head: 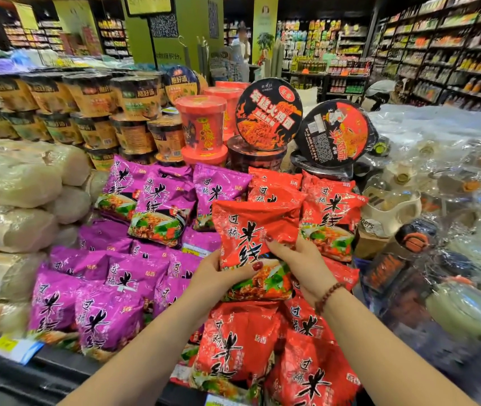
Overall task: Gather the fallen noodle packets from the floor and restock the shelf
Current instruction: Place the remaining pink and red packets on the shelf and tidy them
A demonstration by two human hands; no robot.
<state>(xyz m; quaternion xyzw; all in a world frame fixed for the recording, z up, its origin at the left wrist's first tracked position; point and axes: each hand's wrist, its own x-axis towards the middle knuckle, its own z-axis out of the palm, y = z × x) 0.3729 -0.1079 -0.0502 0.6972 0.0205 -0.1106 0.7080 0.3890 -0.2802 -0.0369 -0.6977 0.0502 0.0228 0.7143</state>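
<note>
A red noodle packet (255,230) is held upright in front of the tiered shelf display, over the red stacks. My left hand (221,273) grips its lower left edge, thumb on the front. My right hand (297,259) grips its lower right side, fingers across the front. More red packets lie on the upper tier (330,212) behind it and on the lower tier (239,347) below it. Purple noodle packets (157,200) fill the tiers to the left. The shelf's dark front edge (57,373) runs along the bottom left. No floor is in view.
Noodle cups and bowls (204,124) stand stacked behind the packets. Pale bagged goods (13,183) pile up on the left. Plastic-wrapped items (438,200) crowd the right. A person (242,45) stands far down the aisle between stocked shelves.
</note>
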